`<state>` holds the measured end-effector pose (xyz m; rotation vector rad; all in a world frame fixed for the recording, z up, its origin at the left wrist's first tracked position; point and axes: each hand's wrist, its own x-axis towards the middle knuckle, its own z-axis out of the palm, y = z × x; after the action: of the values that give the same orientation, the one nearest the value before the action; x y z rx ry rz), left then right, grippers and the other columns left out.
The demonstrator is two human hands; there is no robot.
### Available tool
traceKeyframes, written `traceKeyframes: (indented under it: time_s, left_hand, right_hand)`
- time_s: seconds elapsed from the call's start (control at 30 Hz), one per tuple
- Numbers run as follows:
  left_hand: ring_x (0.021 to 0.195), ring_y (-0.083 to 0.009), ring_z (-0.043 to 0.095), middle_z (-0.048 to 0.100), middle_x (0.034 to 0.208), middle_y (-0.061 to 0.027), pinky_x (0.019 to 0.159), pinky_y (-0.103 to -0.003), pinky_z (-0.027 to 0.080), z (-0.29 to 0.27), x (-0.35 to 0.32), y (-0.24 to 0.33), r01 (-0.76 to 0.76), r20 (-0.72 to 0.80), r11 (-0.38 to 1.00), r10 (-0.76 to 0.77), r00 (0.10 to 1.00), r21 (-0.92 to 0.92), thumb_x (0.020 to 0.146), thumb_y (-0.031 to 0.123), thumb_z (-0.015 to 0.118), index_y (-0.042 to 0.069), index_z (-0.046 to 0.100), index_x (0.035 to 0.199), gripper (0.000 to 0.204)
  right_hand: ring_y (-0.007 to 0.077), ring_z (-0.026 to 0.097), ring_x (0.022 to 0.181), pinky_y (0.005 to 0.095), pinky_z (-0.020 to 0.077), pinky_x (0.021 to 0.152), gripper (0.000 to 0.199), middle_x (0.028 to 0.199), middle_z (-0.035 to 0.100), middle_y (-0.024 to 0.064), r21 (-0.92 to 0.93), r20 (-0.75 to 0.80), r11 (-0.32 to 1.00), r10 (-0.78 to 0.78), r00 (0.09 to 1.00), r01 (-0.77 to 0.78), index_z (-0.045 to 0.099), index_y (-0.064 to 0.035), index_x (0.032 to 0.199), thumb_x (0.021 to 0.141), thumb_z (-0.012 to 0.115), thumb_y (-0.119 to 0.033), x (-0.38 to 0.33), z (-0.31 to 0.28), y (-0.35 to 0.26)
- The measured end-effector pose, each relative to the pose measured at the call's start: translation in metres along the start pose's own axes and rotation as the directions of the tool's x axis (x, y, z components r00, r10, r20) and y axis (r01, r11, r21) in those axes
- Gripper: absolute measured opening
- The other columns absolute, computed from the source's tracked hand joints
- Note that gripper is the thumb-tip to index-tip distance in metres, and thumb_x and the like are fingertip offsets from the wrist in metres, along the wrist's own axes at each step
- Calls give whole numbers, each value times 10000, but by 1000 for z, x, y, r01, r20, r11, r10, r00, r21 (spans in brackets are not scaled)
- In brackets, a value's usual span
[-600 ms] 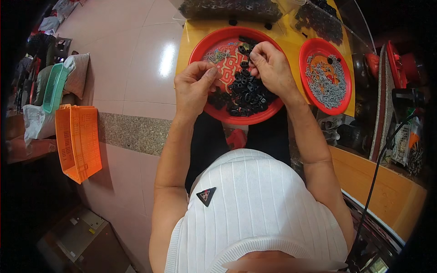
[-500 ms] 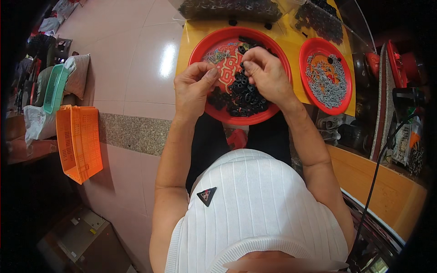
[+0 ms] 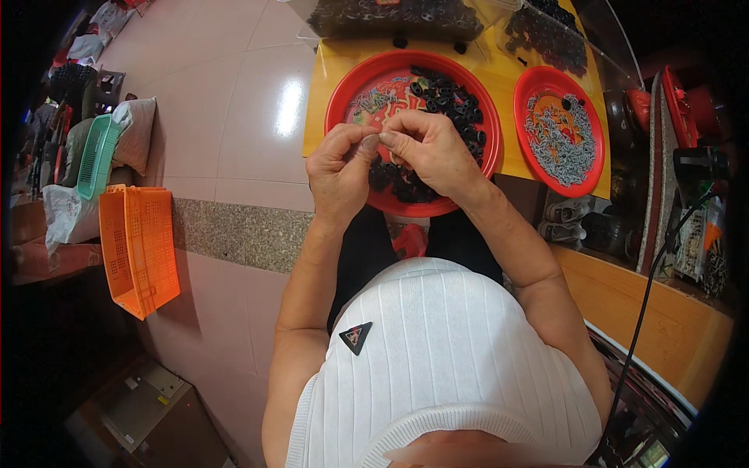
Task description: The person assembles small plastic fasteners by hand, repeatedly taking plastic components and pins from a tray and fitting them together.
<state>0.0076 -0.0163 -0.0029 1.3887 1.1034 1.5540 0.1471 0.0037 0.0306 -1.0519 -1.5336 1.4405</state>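
At frame centre, the left hand (image 3: 341, 168) and right hand (image 3: 431, 150) meet fingertip to fingertip, seemingly pinching something tiny above the large round red plastic tray (image 3: 355, 86) of small black rings (image 3: 446, 90) on the yellow tabletop (image 3: 326, 74).

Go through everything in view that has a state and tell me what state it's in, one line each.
Left hand: raised over the big tray, fingertips pinched against the right hand's; any part between them is too small to see.
Right hand: likewise, pinched.
Big red tray: partly filled with black rings.
Small red tray: holds a heap of grey metal parts.
Orange crate: lying on the floor, tilted.
Clear bag: full of black parts.
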Motion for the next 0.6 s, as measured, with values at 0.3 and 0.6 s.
traceKeyframes:
  time_s: [0.3,0.6]
  left_hand:
    - [583,-43,458,540,684,-1,512,-169,369,-1,6,-2,270,-80,962,-271,959,-31,823,72,563,-24,574,819,97]
    - [593,-79,479,550,728,-43,523,-182,373,-8,-2,0,433,72,761,-459,886,-483,810,43,557,-13,548,867,80]
  right_hand:
    - [248,565,619,325,439,554,79,669,562,153,-446,-107,869,-292,951,217,575,26,762,724,553,-39,11,2,19]
    - [103,575,647,201,465,544,99,739,571,56,77,-5,992,96,995,-95,564,22,885,802,510,16,8,-19,12]
